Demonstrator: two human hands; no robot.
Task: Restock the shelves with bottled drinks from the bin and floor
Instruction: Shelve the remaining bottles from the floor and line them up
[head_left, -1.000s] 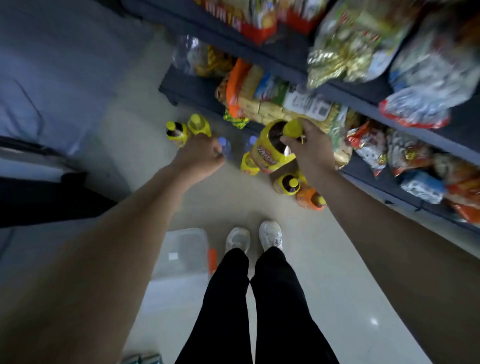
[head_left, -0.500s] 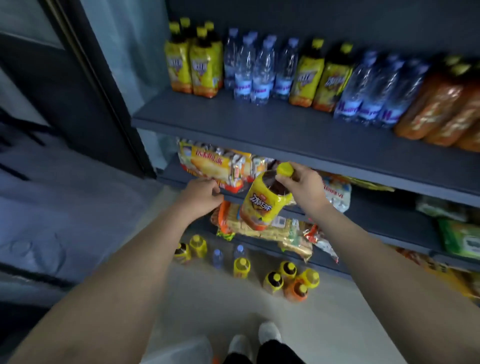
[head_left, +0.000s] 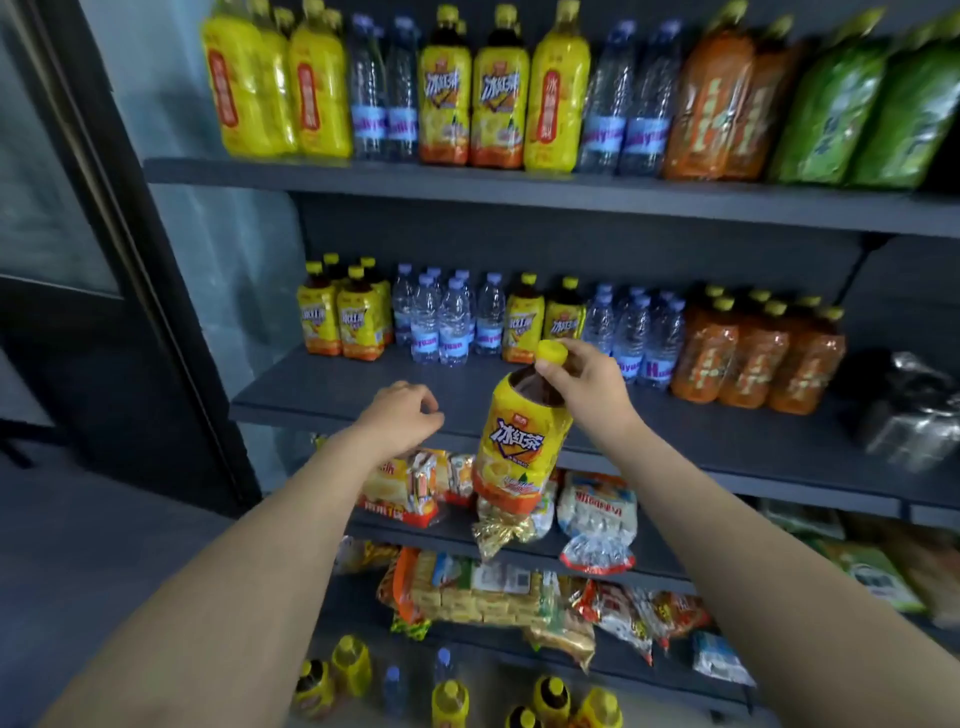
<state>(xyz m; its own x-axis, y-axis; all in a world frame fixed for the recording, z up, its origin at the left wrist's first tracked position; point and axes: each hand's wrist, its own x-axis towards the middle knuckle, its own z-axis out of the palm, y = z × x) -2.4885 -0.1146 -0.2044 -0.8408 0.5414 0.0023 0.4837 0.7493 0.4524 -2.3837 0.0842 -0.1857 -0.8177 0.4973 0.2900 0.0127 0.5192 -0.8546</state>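
Observation:
My right hand (head_left: 587, 384) grips a yellow iced-tea bottle (head_left: 519, 447) by its neck and yellow cap, and the bottle hangs tilted in front of the middle shelf (head_left: 322, 400). My left hand (head_left: 402, 413) hovers at that shelf's front edge, fingers curled, with nothing in it. The shelf's back row holds yellow tea bottles (head_left: 340, 325), water bottles (head_left: 441, 325) and orange bottles (head_left: 753, 358). Several more bottles (head_left: 452, 699) stand on the floor below. No bin is in view.
The top shelf (head_left: 467, 184) carries large yellow, clear, orange and green bottles. Snack packets (head_left: 597, 512) fill the lower shelves. A crumpled silver wrap (head_left: 909, 415) lies at the middle shelf's right end. A dark door frame (head_left: 130, 260) stands to the left.
The view has swung up from the floor to the shelves. My right hand has lifted the yellow bottle from floor level to the middle shelf's height. The left hand rose alongside it.

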